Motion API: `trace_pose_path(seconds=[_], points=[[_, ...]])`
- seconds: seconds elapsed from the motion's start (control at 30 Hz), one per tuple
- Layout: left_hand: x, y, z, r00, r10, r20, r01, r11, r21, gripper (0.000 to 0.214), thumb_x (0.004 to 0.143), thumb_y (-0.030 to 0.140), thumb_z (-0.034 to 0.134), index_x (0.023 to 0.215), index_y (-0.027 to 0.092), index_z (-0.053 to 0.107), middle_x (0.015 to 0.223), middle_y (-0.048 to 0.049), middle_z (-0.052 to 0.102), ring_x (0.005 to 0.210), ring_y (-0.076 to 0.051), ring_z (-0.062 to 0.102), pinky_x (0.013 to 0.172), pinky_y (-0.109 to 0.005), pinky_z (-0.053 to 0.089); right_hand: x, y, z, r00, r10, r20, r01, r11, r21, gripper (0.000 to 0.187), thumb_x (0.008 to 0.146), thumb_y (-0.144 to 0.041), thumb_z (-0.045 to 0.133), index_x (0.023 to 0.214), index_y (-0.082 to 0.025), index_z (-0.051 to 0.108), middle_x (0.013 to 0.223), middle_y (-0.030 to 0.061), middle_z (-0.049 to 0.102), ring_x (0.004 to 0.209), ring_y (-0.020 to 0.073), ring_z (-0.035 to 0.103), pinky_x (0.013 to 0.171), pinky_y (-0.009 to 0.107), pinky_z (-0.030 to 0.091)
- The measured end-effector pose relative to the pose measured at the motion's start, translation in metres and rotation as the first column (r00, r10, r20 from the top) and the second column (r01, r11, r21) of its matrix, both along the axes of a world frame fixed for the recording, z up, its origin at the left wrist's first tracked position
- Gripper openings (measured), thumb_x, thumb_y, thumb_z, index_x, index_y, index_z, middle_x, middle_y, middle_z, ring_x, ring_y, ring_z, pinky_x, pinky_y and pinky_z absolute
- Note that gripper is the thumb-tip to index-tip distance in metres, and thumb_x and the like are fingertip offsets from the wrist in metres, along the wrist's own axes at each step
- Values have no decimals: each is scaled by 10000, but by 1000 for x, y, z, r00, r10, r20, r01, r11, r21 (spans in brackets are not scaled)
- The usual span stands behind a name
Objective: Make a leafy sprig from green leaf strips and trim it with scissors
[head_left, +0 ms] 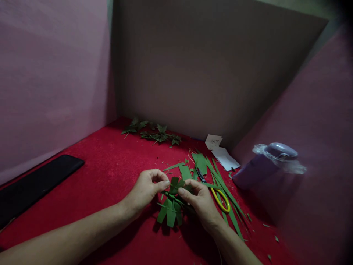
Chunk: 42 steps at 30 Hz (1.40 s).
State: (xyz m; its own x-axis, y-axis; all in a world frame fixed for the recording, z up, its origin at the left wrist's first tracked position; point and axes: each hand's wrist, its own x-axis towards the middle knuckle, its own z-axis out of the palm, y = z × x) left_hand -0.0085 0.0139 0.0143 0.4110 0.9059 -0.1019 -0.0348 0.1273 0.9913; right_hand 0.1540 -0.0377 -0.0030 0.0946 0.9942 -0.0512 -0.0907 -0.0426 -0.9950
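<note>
My left hand (pixel 147 189) and my right hand (pixel 200 200) meet over a red cloth table (pixel 110 173), both pinching a small woven piece of green leaf strips (pixel 171 206). The left thumb and fingers grip its upper folded end. Closed right fingers hold its right side. Loose strip ends hang down below the hands. Just right of my right hand lie scissors with yellow handles (pixel 217 195) on several long green leaf strips (pixel 220 180).
A pile of finished green leaf pieces (pixel 154 133) lies at the back. White paper slips (pixel 222 152) lie near the back right. A purple container wrapped in plastic (pixel 264 163) stands at the right. A black flat object (pixel 35 182) lies at the left. Pink boards wall the table.
</note>
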Motion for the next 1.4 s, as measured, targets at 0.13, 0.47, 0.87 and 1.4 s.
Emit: trace_pose_path(seconds=[0.13,0.47,0.87,1.4], points=[[0,-1,-1,1000,-4,-9,4,1000,-7,161,650,257,655,625,142,544,534,33,537,421,-67,462,419,-193,343,1,0,-1,999,4,46,-4,1000,6,297,652,-347,723,593,-164,496,497,-72,439,455,64,331,434,189,251],[1,-2,0,1000,1,7,-1,1000,-10,168,614,252,669,613,136,548,523,35,534,435,-72,463,443,-202,357,0,1,-2,999,31,-8,-31,999,-18,276,627,-362,731,632,-157,546,512,-68,464,447,63,347,441,183,263],[-1,1,4,999,41,17,-41,999,-4,167,651,272,667,656,158,545,538,40,530,459,-89,480,466,-218,367,5,1,-6,997,40,62,-40,999,-1,255,688,-337,694,606,-148,543,485,-72,426,434,56,320,416,175,247],[5,-4,-8,982,-118,146,139,980,-144,354,614,351,738,804,112,558,667,-31,620,574,-108,537,585,-246,392,5,4,-5,939,-162,-305,170,985,0,194,665,-254,733,719,-159,573,603,-29,606,507,93,528,523,214,443]])
